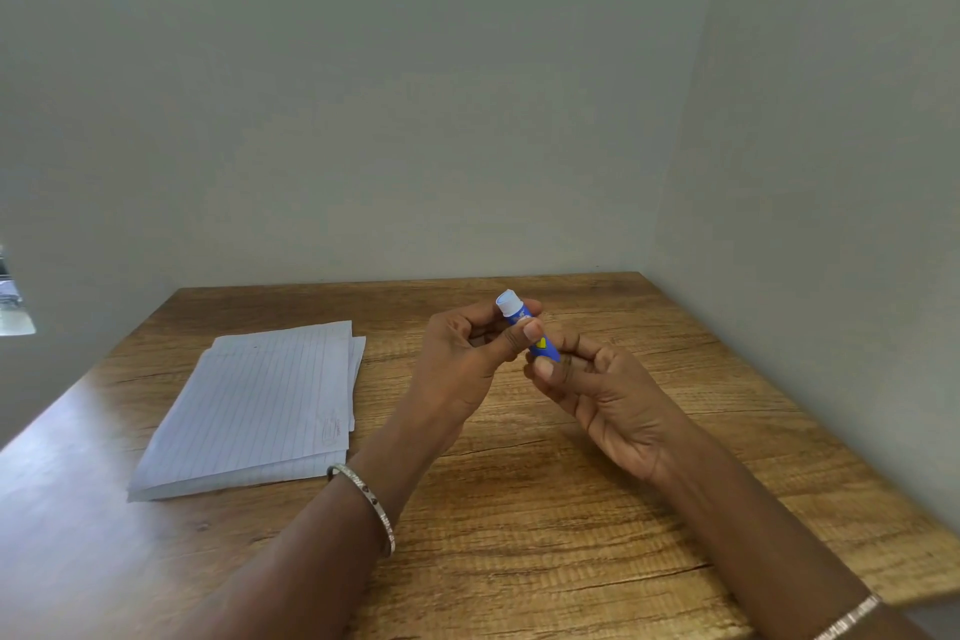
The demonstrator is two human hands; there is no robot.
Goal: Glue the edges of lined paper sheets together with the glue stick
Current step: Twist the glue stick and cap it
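Item: small blue plastic glue stick [530, 330], white tip up, pinched between my left hand [460, 364] and right hand [597, 395] above mid-worktop [571, 509]. Stack of white lined paper sheets [254, 411] lies toward the left edge. Advice: twist base gently, expose little glue.

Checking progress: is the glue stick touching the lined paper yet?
No, both hands hold the blue glue stick above the wooden table, right of the lined paper sheets.

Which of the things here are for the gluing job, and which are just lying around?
For the job:
glue stick, held in both hands, left and right
lined paper sheets, stacked on the table

Not part of it:
bracelets on both wrists
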